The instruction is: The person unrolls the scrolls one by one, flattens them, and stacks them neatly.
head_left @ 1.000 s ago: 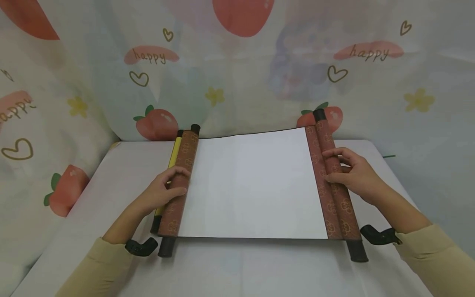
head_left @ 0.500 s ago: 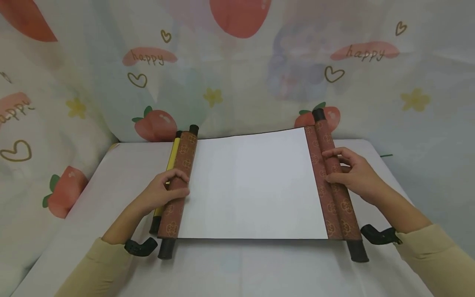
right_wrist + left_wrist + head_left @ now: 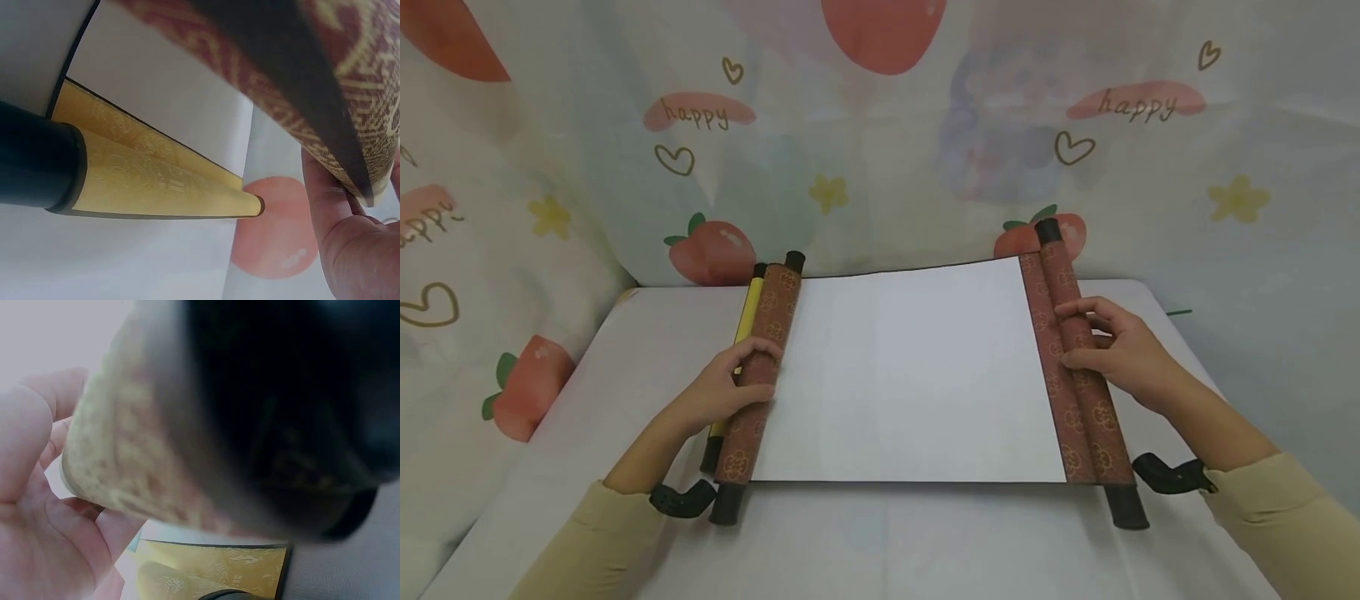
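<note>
A scroll's blank white sheet lies unrolled between two reddish-brown flowered rollers with black end knobs. My left hand grips the left roller, thumb and fingers round it. On the opposite side, my right hand holds the right roller between thumb and fingers. A yellow roller lies just left of the left one, partly hidden. In the left wrist view the hand is at a blurred patterned roller. The right wrist view has the hand at a patterned roller.
The scroll is on a white-covered table. Behind it hangs a pale curtain printed with peaches, hearts and "happy". A yellow strip shows low in the left wrist view; a yellow roller with a dark end crosses the right wrist view.
The left roller has tilted a little, its near end shifting left. The right roller has moved slightly right with my hand. Both grips stay the same.
</note>
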{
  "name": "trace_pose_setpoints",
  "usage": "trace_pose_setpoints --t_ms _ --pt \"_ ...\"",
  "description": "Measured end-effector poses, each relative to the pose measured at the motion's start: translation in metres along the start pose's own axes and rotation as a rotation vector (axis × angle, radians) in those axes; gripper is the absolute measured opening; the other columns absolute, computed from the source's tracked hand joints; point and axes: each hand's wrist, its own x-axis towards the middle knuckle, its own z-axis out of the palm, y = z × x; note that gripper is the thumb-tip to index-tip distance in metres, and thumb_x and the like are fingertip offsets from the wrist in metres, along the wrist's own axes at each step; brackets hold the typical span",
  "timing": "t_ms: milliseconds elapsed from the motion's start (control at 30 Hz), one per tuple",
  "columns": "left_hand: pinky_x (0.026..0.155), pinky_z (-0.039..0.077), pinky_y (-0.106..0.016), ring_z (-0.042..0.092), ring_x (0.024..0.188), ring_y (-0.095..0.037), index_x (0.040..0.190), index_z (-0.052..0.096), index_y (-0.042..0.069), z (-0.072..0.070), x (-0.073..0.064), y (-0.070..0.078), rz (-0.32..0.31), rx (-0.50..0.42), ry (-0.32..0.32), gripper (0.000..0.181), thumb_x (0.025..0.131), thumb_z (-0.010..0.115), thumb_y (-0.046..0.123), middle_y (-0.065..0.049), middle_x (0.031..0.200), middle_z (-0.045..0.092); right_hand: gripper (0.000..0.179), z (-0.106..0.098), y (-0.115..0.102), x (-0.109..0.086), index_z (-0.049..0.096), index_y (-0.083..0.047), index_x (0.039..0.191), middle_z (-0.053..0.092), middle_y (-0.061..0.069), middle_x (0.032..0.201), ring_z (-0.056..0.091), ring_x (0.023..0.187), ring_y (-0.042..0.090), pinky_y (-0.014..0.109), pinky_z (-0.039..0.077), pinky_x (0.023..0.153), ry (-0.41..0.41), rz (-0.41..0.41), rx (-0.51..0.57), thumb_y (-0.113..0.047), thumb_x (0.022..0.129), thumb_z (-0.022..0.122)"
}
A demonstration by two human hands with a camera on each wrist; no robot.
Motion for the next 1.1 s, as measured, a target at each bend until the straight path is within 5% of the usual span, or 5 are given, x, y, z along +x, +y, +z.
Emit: trace_pose_setpoints --t_ms 167,467,700,1100 --pt "0.077 0.052 -0.041 0.049 0.109 -0.034 0.129 0.056 0.014 -0.001 -0.001 0.001 0.025 0.034 -0.005 0.040 0.091 0.069 0.008 -0.013 0.135 0.049 0.058 -0.001 0.000 0.000 0.040 -0.012 0.143 0.042 0.018 0.136 0.062 0.098 0.010 0.037 0.057 0.073 0.002 0.002 -0.003 -0.008 0.092 0.069" --pt "0.095 0.046 -0.047 0.052 0.121 -0.027 0.124 0.067 0.023 -0.003 -0.002 0.003 -0.004 0.247 0.011 0.033 0.092 0.064 0.013 -0.005 0.135 0.060 0.058 -0.003 -0.003 0.002 0.041 -0.012 0.142 0.043 0.016 0.134 0.062 0.096 0.009 0.037 0.057 0.072 0.001 -0.010 -0.004 -0.007 0.092 0.070" --pt "0.071 0.049 -0.036 0.054 0.096 -0.027 0.114 0.064 0.020 -0.002 -0.002 0.001 -0.035 0.240 0.008 0.036 0.084 0.081 0.029 -0.010 0.119 0.060 0.057 -0.002 -0.005 0.000 0.041 -0.011 0.141 0.044 0.017 0.133 0.062 0.096 0.008 0.036 0.057 0.071 -0.004 -0.013 -0.015 -0.008 0.092 0.070" --pt "0.079 0.045 -0.038 0.051 0.099 -0.027 0.119 0.057 0.014 -0.010 -0.006 0.001 0.011 0.242 0.067 0.033 0.088 0.067 0.008 -0.009 0.120 0.059 0.059 -0.007 -0.002 0.000 0.041 -0.013 0.142 0.042 0.016 0.137 0.061 0.097 0.004 0.034 0.056 0.071 0.009 -0.011 -0.040 -0.010 0.092 0.071"
